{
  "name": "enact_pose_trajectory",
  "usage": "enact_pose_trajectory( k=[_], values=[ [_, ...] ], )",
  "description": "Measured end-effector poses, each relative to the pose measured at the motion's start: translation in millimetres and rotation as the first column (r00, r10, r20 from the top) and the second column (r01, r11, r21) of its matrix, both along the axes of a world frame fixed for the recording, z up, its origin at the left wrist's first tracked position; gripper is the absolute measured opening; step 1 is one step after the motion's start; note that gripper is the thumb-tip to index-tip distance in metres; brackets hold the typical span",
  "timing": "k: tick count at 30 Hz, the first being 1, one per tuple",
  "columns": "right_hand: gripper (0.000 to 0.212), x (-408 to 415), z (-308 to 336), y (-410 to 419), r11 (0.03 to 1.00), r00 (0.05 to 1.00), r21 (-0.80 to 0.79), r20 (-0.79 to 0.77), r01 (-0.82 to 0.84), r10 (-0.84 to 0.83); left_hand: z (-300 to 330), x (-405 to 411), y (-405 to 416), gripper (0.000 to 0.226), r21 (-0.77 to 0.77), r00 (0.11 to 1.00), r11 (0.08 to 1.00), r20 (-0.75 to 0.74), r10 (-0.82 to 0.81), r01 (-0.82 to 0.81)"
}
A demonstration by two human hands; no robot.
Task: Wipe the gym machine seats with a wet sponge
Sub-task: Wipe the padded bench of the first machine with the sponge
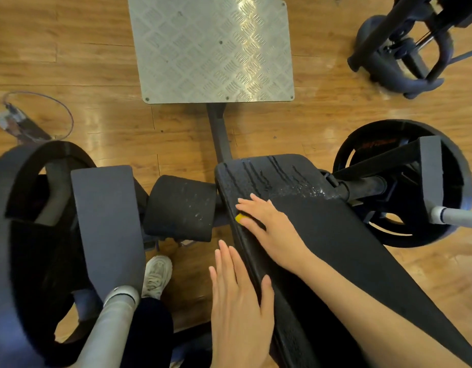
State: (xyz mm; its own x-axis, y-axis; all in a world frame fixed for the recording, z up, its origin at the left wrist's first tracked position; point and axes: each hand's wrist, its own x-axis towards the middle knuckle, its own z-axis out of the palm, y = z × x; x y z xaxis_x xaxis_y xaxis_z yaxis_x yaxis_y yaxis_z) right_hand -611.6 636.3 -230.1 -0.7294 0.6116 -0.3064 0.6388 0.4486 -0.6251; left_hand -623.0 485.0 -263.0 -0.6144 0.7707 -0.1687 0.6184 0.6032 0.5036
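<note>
Right hand [269, 227]: pressing flat, fingers straight, on the sponge [239, 217].
Left hand [240, 296]: lying spread along the seat [335, 235] edge.
Progress: wet streaks showing toward twelve o'clock; the near end is probably still waiting.

The person's 2 forearms are bare, with no sleeves showing. Neither the left hand [240, 309] nor the right hand [272, 227] wears a glove. 1 white lace-up sneaker [156, 276] shows below a dark trouser leg [150, 330].
</note>
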Motion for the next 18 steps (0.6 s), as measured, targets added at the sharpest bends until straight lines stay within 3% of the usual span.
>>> enact_pose_trajectory(
  k=[5, 7, 11, 13, 15, 18],
  values=[
    [0.036, 47.3, 25.1, -28.1, 0.979, 0.980, -0.038, -0.033, -0.200, 0.199, 4.1, -0.9, -4.3, 0.067, 0.016, 0.999, 1.000, 0.048, -0.014, 0.013],
    [0.037, 31.0, 16.4, -17.0, 0.977, 0.977, -0.015, -0.019, -0.211, 0.211, 5.3, -0.1, -3.6, 0.070, -0.009, 0.997, 1.000, 0.077, -0.029, 0.030],
    [0.037, -16.2, 0.0, -3.1, 0.996, 0.996, 0.013, 0.039, -0.083, 0.083, -2.2, -0.3, -9.4, 0.076, -0.023, 0.999, 0.999, -0.010, -0.032, 0.031],
    [0.034, 0.8, 11.6, -13.1, 0.982, 0.982, 0.020, 0.029, -0.190, 0.189, -3.6, -1.4, -12.7, 0.081, -0.008, 1.000, 1.000, -0.011, -0.018, 0.018],
    [0.034, 13.2, 18.7, -22.3, 0.940, 0.935, 0.039, 0.122, -0.339, 0.333, -3.8, -2.0, -12.3, 0.084, -0.029, 1.000, 1.000, -0.013, -0.011, 0.010],
    [0.037, -29.2, -8.2, -6.9, 0.801, 0.825, 0.271, 0.374, -0.533, 0.423, -3.1, -2.0, -8.2, 0.086, -0.011, 1.000, 1.000, -0.011, 0.006, -0.006]
  ],
)
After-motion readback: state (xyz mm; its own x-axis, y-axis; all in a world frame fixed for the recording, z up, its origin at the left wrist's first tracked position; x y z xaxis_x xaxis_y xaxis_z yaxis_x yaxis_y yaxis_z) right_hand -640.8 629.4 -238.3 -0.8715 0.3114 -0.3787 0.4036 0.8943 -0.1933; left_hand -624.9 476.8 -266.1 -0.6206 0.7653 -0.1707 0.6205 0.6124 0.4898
